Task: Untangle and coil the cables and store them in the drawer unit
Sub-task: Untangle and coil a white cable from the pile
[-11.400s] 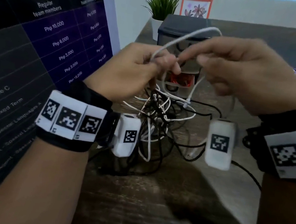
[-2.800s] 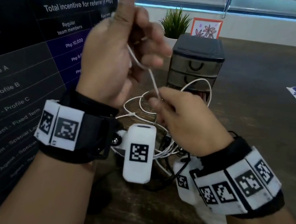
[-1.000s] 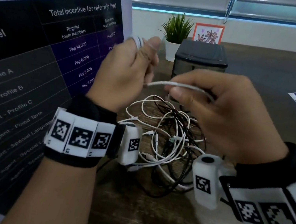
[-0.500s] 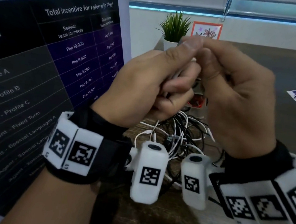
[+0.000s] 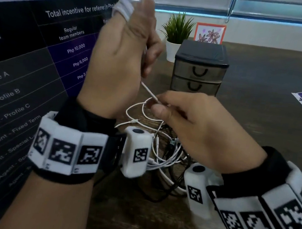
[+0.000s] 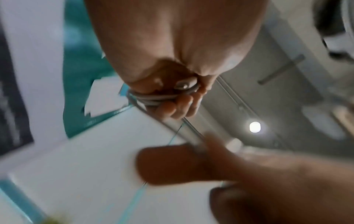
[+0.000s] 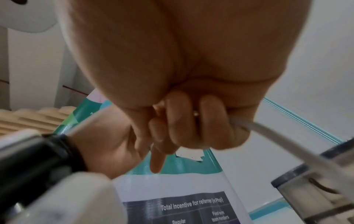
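The left hand [image 5: 118, 66] is raised with several turns of a white cable [image 5: 148, 90] wound round its fingers [image 6: 172, 109], which curl to keep the coil in place. From it the cable runs taut down to the right hand [image 5: 199, 129], whose thumb and fingertips pinch it just above the tangle of white and black cables [image 5: 167, 156] on the dark wooden table [image 5: 270, 73]. Beyond the tangle stands the drawer unit [image 5: 200, 68], its two visible drawers closed.

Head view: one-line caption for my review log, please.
Left hand winds a white cable into loops while right hand feeds it, above tangled cables.
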The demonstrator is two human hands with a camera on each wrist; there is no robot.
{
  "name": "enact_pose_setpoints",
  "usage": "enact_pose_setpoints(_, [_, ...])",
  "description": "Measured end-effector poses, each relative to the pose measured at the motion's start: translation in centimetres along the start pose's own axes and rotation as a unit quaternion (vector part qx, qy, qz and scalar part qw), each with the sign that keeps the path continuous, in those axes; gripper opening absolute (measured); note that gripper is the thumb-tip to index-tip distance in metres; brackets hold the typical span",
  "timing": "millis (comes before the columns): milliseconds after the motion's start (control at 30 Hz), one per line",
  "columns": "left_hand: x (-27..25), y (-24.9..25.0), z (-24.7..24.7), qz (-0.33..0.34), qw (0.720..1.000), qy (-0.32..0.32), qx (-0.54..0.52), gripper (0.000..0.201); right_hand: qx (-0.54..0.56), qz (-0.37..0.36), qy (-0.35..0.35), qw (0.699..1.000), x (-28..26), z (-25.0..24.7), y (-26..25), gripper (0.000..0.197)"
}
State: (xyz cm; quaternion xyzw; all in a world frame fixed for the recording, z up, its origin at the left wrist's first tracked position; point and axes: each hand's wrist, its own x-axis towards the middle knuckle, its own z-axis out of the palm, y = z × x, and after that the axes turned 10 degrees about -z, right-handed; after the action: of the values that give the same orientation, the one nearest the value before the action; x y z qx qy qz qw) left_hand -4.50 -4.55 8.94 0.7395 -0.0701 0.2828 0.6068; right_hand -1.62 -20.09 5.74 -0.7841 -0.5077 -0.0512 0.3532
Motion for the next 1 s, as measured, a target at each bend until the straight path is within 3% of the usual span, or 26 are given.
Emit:
enact_pose_setpoints(100, [-0.1,-1.0,-0.2,-0.05,0.977,0.003,0.207,0.04,-0.025,-0.046,0.057,0.997,-0.1,-0.7,-0.4,0.021])
enact_pose_setpoints(167, [-0.3,-1.3,-0.1,-0.116,0.954,-0.047,0.273,0.046,-0.042,-0.08,0.117,0.989,0.0,-1.0,-0.1,0.012])
enact_pose_setpoints(233, [-0.6,-1.2,0.3,-0.173,0.947,-0.133,0.237,0.053,-0.052,-0.106,0.17,0.978,0.0,-1.4,0.3,0.01])
enact_pose_setpoints(300, [-1.0,-0.6,0.8,-0.206,0.952,-0.174,0.148,0.06,-0.053,-0.118,0.21,0.969,-0.2,-1.8,0.6,0.016])
enact_pose_setpoints(400, [-1.5,0.4,1.3,-0.211,0.957,-0.159,0.122,0.07,0.028,-0.111,0.266,0.957,-0.3,-2.2,0.6,0.036])
enact_pose_setpoints(467, [-1.8,0.8,1.6,-0.205,0.959,-0.166,0.098,0.068,0.093,-0.1,0.245,0.96,-0.1,-2.2,0.6,0.04])
enact_pose_setpoints(600, [-1.6,0.6,1.5,-0.217,0.955,-0.201,0.004,0.061,0.131,-0.086,0.163,0.974,0.1,-1.8,0.8,0.02])
enact_pose_setpoints(733, [-1.3,0.1,1.4,-0.2,0.958,-0.202,0.038,0.063,0.169,-0.077,0.173,0.967,-0.2,-1.8,0.5,0.017])
enact_pose_setpoints(867, [-1.0,-0.2,1.5,-0.166,0.97,-0.168,0.059,0.059,0.088,-0.039,0.214,0.972,-0.1,-1.7,1.1,0.029])
enact_pose_setpoints(1000, [-0.8,-0.5,1.5,-0.192,0.969,-0.146,0.049,0.053,0.011,-0.008,0.236,0.972,0.1,-1.4,2.1,0.033])
